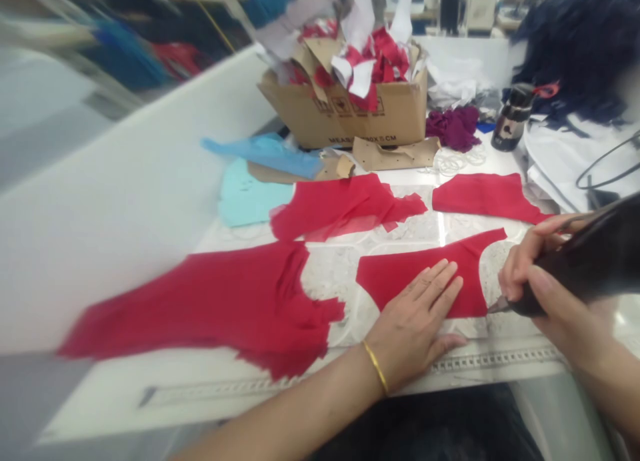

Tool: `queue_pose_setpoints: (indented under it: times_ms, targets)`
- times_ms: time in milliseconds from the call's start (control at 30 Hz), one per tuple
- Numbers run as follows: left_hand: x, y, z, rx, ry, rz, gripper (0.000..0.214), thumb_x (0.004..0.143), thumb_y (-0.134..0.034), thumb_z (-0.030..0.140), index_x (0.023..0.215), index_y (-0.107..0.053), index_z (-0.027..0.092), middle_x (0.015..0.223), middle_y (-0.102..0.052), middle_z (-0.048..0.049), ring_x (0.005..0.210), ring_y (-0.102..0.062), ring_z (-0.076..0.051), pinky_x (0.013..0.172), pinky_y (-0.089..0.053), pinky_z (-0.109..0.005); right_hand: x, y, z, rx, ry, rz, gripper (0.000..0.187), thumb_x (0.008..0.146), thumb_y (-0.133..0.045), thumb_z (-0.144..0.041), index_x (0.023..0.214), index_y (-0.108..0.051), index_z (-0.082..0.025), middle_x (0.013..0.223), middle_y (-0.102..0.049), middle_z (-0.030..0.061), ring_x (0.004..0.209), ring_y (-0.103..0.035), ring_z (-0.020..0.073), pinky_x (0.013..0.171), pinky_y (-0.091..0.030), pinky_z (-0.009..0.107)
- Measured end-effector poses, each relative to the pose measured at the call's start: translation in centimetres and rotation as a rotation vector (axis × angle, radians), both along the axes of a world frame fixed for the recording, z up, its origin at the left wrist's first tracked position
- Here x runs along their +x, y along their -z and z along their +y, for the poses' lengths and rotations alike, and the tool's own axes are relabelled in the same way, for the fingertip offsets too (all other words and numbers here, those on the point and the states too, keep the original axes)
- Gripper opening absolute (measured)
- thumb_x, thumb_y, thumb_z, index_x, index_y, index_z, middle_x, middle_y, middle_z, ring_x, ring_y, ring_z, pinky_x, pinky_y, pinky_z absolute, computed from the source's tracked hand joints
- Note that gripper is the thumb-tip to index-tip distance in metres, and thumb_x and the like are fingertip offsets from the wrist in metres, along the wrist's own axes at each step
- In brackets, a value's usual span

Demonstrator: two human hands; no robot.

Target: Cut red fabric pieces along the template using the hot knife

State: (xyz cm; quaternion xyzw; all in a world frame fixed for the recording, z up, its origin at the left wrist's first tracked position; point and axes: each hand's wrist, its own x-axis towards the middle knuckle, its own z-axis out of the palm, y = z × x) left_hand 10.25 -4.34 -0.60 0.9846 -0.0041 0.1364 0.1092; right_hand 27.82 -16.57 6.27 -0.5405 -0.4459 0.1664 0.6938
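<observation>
My left hand (417, 314) lies flat with its fingers stretched out on a cut piece of red fabric (395, 274), pressing it against a pale patterned surface. A gold bangle (376, 367) circles that wrist. At the right edge, my right hand (555, 287) is closed around a dark, rounded object (595, 261) with a pointed, metal-looking tip. The tip is at the lower right corner of the fabric piece; whether it touches the cloth I cannot tell. The object's kind is unclear, since its far part leaves the frame.
Red fabric stacks (200, 301) lie left, with more red pieces (330, 204) and another (480, 194) behind. A cardboard box (345, 117) of scraps stands at the back. A dark bottle (513, 121) is right of purple cloth (453, 127). A ruler strip (500, 359) runs along the front.
</observation>
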Motion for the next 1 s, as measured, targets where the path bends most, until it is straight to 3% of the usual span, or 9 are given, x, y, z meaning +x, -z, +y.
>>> queue_pose_setpoints:
  times_ms: [133,300,567,800,1000]
  targets:
    - [-2.3,-0.8,1.7,0.057,-0.071,-0.101,0.043,0.106,-0.040,0.020,0.146,-0.047,0.007,0.148,-0.055,-0.0204,0.146,-0.044,-0.031,0.116,-0.048,-0.048,-0.7,-0.3,-0.1,0.019,-0.031,0.069,0.026,0.091,-0.070,-0.030,0.111,-0.053,-0.029,0.069,-0.058,-0.0061,0.054,-0.057,0.0142,0.054,-0.049,0.031]
    - [-4.7,-0.3,3.6,0.073,-0.053,-0.183,0.064,0.088,-0.033,-0.006,0.149,-0.045,0.009,0.138,-0.064,-0.0171,0.139,-0.054,-0.028,0.112,-0.053,-0.049,-2.2,0.1,0.8,-0.002,-0.036,0.056,0.028,0.089,-0.072,-0.029,0.112,-0.056,-0.030,0.068,-0.058,-0.0046,0.054,-0.057,0.0165,0.054,-0.051,0.035]
    - [-4.9,1.9,4.2,-0.006,-0.065,-0.239,0.062,0.085,-0.035,-0.004,0.142,-0.053,0.009,0.137,-0.064,-0.0173,0.137,-0.055,-0.026,0.111,-0.054,-0.049,-5.8,1.5,3.8,0.003,-0.088,0.009,0.032,0.089,-0.068,-0.028,0.118,-0.057,-0.036,0.076,-0.056,-0.0009,0.058,-0.058,0.0198,0.054,-0.055,0.041]
    - [-4.7,1.5,3.8,0.025,-0.107,-0.296,0.046,0.089,-0.036,-0.002,0.124,-0.064,0.004,0.131,-0.068,-0.0178,0.131,-0.061,-0.026,0.111,-0.054,-0.043,-8.2,2.0,5.2,0.000,-0.064,-0.098,0.044,0.082,-0.070,-0.022,0.121,-0.054,-0.036,0.082,-0.056,0.0022,0.068,-0.063,0.0254,0.057,-0.059,0.046]
    - [-4.5,1.9,3.7,0.027,-0.118,-0.308,0.035,0.094,-0.041,0.004,0.118,-0.067,0.002,0.126,-0.071,-0.0179,0.123,-0.066,-0.026,0.113,-0.052,-0.040,-9.0,2.3,6.0,0.009,-0.096,-0.099,0.042,0.085,-0.068,-0.023,0.121,-0.051,-0.038,0.075,-0.053,-0.0009,0.063,-0.061,0.0231,0.059,-0.059,0.046]
